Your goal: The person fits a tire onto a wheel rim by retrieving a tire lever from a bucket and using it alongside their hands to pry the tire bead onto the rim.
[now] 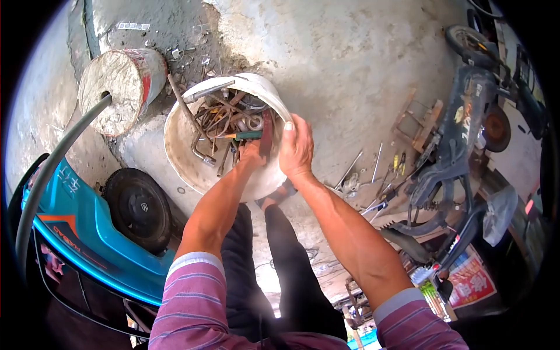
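Observation:
A worn white bucket (179,166) stands tilted on the floor in front of me, its opening facing up toward the camera. Rusty wrenches, rods and other loose tools fill it. My right hand (298,149) grips the bucket's rim on the right, thumb lying over the edge. My left hand (252,153) reaches down inside, among the tools; its fingertips are hidden there. Just above it lies a screwdriver (248,135) with a green handle, and beside it a dark red strip (266,133). A long metal bar (181,99) leans out over the left rim.
A concrete-filled drum (114,93) with a pole stands at upper left. Below it is a blue vehicle panel (96,219) with a black wheel (139,210). Loose tools (376,163) lie on the floor at right, near a stripped motorcycle frame (458,128).

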Tool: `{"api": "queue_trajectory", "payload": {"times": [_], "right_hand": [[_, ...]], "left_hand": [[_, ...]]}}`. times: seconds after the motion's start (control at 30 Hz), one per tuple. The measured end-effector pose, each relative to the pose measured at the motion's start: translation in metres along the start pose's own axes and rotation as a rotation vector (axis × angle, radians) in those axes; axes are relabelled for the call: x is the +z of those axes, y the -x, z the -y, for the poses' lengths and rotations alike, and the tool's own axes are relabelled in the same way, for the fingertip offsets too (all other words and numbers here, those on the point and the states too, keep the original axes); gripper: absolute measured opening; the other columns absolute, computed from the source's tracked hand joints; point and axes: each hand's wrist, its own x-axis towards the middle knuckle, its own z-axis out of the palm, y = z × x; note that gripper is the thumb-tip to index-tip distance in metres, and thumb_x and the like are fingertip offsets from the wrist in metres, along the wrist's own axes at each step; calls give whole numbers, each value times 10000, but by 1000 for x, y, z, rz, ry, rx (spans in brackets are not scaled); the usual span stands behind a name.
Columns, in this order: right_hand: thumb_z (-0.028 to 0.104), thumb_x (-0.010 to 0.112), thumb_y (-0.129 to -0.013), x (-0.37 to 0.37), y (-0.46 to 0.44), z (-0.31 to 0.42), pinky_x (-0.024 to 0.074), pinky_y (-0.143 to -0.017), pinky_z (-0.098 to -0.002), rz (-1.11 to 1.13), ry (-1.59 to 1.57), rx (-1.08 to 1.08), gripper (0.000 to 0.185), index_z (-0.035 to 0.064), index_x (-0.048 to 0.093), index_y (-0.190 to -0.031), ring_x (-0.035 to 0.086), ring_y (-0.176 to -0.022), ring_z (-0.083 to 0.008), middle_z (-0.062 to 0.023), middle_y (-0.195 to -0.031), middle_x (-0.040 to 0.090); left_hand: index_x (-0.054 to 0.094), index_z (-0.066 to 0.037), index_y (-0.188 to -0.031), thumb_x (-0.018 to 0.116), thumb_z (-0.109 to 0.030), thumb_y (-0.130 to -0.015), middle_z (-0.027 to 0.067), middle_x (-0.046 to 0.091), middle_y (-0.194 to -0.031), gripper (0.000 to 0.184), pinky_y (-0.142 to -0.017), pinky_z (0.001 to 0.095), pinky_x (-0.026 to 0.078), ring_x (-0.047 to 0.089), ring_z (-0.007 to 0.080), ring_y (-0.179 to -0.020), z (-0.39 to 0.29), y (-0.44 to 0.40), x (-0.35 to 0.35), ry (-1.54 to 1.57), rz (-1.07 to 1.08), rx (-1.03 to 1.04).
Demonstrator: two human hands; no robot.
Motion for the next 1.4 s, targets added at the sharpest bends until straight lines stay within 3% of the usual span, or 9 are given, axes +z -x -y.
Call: {"api": "queue_trajectory", "payload": {"times": [0.2,0.3,0.4,0.5,0.53,0.63,0.9,1.3,1.4], "right_hand": [[452,435,-1039,-2,-3,-2,440,-1004,-487,14,9,-21,543,-14,557,-1289,560,-1132,-438,-257,-1206,588],[449,456,-1036,-2,-3,-3,450,-992,-492,6,6,-25,539,-17,549,-1289,564,-1118,-444,-260,-1200,583],[452,455,-1036,0,-2,-3,450,-989,-493,6,7,-27,541,-17,546,-1291,564,-1118,-445,-261,-1201,583],[469,445,-1037,0,-3,-5,448,-991,-492,2,-3,-27,558,-16,545,-1294,563,-1122,-445,-259,-1203,583],[476,441,-1037,0,-1,-5,447,-993,-492,3,-12,-24,564,-15,545,-1294,562,-1123,-445,-258,-1204,584],[505,421,-1037,-1,-2,-1,442,-1001,-489,14,-17,-23,598,-20,545,-1295,559,-1131,-441,-256,-1206,584],[502,417,-1040,-3,0,3,432,-1013,-492,24,-38,-14,596,-24,556,-1284,550,-1142,-440,-258,-1205,586],[457,376,-1054,-1,-3,5,430,-1037,-462,37,4,-17,567,-11,560,-1318,569,-1187,-415,-248,-1257,601],[497,404,-1043,-3,-3,3,425,-1018,-490,22,-1,-18,580,-8,570,-1278,549,-1144,-432,-248,-1191,601]], "left_hand": [[652,-147,-1245,725,-227,-761,149,699,-1174,495,-972,483,478,635,373,-1135,11,13,-13,63,48,158],[663,-135,-1219,737,-198,-756,168,705,-1125,473,-897,462,527,652,396,-1069,20,14,11,-17,-122,177],[674,-102,-1187,663,-227,-881,157,722,-1062,331,-807,409,555,686,349,-982,27,15,2,315,-176,47],[673,-53,-1150,536,-266,-1012,123,724,-995,288,-746,358,546,680,267,-904,-27,39,-47,1299,-49,-486],[671,-36,-1118,440,-321,-1087,85,708,-987,368,-731,350,527,643,212,-847,-7,26,-33,1494,83,-526],[660,-32,-1118,443,-403,-1092,96,701,-993,431,-736,365,512,624,230,-845,-9,16,-30,1723,191,-543],[564,-90,-1396,345,-662,-1035,141,630,-1351,710,-1065,412,469,601,293,-1223,-19,-2,-30,1868,213,-551],[588,-76,-1372,431,-719,-991,164,612,-1374,763,-1059,418,475,590,304,-1215,-2,-13,-12,1926,346,-474],[622,-49,-1309,461,-708,-990,124,696,-1220,749,-1006,394,505,645,258,-1105,-3,-4,-13,1937,387,-466]]}}
